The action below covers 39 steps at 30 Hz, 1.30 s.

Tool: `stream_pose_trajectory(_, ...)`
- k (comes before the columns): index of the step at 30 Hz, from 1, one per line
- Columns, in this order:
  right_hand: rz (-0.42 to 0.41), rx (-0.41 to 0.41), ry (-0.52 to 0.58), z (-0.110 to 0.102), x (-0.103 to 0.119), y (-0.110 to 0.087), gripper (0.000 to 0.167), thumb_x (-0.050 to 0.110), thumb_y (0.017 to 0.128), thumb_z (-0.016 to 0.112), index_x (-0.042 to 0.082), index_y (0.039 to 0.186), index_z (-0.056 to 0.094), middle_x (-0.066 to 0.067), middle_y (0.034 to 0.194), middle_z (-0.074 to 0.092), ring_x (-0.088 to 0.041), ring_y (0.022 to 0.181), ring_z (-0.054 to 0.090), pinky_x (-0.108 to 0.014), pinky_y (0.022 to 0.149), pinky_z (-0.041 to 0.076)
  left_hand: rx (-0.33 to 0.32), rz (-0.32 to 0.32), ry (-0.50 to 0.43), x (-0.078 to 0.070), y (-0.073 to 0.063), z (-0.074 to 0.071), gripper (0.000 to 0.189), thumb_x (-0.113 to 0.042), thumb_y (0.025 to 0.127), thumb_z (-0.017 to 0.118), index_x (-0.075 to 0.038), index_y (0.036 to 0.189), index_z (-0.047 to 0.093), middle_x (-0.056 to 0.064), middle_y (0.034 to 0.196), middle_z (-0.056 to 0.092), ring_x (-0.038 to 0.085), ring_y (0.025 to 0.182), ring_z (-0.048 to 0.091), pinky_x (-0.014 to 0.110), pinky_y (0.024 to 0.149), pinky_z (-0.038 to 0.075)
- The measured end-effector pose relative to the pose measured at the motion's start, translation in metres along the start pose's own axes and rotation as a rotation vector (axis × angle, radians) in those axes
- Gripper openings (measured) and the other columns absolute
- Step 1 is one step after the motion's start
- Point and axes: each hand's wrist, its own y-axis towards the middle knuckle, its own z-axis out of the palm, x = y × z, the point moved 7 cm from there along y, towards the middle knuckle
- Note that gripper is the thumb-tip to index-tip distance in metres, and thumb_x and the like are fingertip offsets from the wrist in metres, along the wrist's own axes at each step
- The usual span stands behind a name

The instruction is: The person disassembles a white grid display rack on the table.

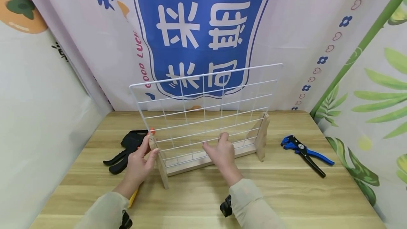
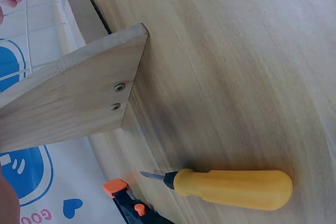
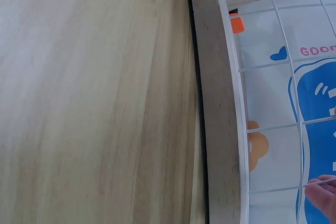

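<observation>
A white wire grid panel (image 1: pixel 203 116) stands upright between two wooden side pieces, above a wooden base bar (image 1: pixel 190 165). My left hand (image 1: pixel 139 163) grips the top of the left wooden side piece (image 1: pixel 160 167), thumb in front, beside the panel's edge. My right hand (image 1: pixel 222 151) holds the lower middle of the grid, its fingertips at the wires; part of their grip is hidden. The right wooden side piece (image 1: pixel 262 139) stands free of both hands. Two screw heads (image 2: pixel 119 87) show on the left piece's outer face in the left wrist view.
A black tool with orange parts (image 1: pixel 130 147) lies left of the frame. Near my left forearm is a yellow-handled tool (image 2: pixel 241 188) with a short pointed tip. Blue-and-black wire strippers (image 1: pixel 305 153) lie at right. Printed cloth (image 1: pixel 79 45) hangs behind the wooden table (image 1: pixel 286 200).
</observation>
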Motion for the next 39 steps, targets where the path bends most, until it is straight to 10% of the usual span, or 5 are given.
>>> stream_pose_trajectory(19, -0.007, -0.046, -0.038, -0.006, 0.007, 0.0043, 0.056, 0.036, 0.068, 0.076, -0.001, 0.098, 0.046, -0.004, 0.058, 0.046, -0.018, 0.046, 0.043, -0.024, 0.04, 0.038, 0.052, -0.009, -0.018, 0.002, 0.0028, -0.0002, 0.055, -0.037, 0.093, 0.053, 0.007, 0.126, 0.052, 0.02, 0.099, 0.067, 0.019, 0.083, 0.066, 0.007, 0.081, 0.046)
stream_pose_trajectory(27, 0.001, -0.032, -0.056, -0.0053, 0.0077, 0.0028, 0.055, 0.036, 0.068, 0.075, 0.001, 0.096, 0.043, -0.008, 0.062, 0.05, -0.02, 0.048, 0.045, -0.026, 0.04, 0.039, -0.018, 0.078, 0.098, -0.0009, -0.0007, -0.0006, 0.063, -0.045, 0.095, 0.046, 0.013, 0.118, 0.056, 0.023, 0.096, 0.068, 0.03, 0.068, 0.067, 0.027, 0.062, 0.057)
stream_pose_trajectory(39, 0.002, -0.016, -0.045, -0.0036, 0.0088, 0.003, 0.059, 0.035, 0.068, 0.077, -0.003, 0.101, 0.045, -0.011, 0.062, 0.054, -0.017, 0.044, 0.046, -0.022, 0.039, 0.042, -0.002, 0.021, 0.061, -0.0005, -0.0012, 0.0014, 0.066, -0.045, 0.092, 0.05, 0.016, 0.118, 0.054, 0.028, 0.094, 0.066, 0.031, 0.073, 0.066, 0.008, 0.076, 0.047)
